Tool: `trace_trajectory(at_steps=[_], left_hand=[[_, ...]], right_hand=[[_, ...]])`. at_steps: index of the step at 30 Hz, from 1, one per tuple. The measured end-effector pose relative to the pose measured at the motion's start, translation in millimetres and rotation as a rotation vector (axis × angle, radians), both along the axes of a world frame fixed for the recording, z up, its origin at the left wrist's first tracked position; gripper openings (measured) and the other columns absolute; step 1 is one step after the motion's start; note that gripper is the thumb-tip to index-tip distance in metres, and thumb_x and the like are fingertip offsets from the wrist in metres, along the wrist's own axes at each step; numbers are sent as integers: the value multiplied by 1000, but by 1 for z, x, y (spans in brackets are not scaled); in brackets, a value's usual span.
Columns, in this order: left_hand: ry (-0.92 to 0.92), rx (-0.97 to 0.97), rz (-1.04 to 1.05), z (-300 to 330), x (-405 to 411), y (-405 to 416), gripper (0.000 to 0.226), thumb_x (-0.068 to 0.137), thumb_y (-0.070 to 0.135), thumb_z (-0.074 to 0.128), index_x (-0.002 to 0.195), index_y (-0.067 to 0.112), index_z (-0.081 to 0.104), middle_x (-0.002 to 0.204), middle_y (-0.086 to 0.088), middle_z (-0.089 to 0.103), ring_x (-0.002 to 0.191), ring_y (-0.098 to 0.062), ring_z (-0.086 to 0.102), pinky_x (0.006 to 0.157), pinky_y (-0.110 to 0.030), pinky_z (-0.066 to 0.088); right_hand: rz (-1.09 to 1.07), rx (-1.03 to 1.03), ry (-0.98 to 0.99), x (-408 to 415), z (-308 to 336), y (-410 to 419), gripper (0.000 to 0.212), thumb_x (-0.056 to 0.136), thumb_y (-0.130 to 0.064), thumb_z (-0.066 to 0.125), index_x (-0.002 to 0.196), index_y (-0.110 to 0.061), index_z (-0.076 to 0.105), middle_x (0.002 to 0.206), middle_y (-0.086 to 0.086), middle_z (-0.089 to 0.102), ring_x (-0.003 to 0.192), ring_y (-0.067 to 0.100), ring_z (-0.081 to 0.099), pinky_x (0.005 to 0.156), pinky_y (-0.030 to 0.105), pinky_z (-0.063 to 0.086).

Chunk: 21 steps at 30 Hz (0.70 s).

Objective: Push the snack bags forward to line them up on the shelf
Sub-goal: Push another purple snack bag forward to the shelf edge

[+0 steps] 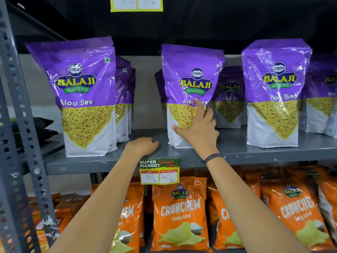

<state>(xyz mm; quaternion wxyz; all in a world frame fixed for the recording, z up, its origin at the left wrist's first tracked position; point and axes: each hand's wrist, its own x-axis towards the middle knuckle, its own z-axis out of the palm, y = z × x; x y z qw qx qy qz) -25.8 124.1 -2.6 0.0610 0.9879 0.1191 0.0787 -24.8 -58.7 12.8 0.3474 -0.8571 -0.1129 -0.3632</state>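
Purple and white Aloo Sev snack bags stand upright on a grey metal shelf [264, 152]. The left bag [82, 95] stands near the front edge, the right bag [275, 95] a little further back. My right hand [198, 126] lies flat against the lower front of the middle bag [189, 83], fingers spread, index finger pointing up. My left hand [144, 146] rests on the shelf between the left and middle bags, fingers curled down, holding nothing. More purple bags [229, 99] stand behind in each row, set further back.
A perforated grey upright [20, 125] runs down the left side. A price label [159, 171] hangs from the shelf's front edge. Orange Crunchem bags [180, 214] fill the shelf below. Another price label [136, 3] hangs from the shelf above.
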Motion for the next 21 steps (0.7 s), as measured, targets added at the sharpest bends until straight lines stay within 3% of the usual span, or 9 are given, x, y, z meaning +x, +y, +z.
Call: trace_trajectory(at_steps=[21], left_hand=[[5,-23,-60,0,-2,2,53,96,43,26,134,16,50,145,-14,48,127,-33,48,108,-49,39]], right_hand=[[-12,8,-85,-48,-7,-26,102,67,-61,72,147,-38,13,149,12,26,129,42,37,90,59,44]])
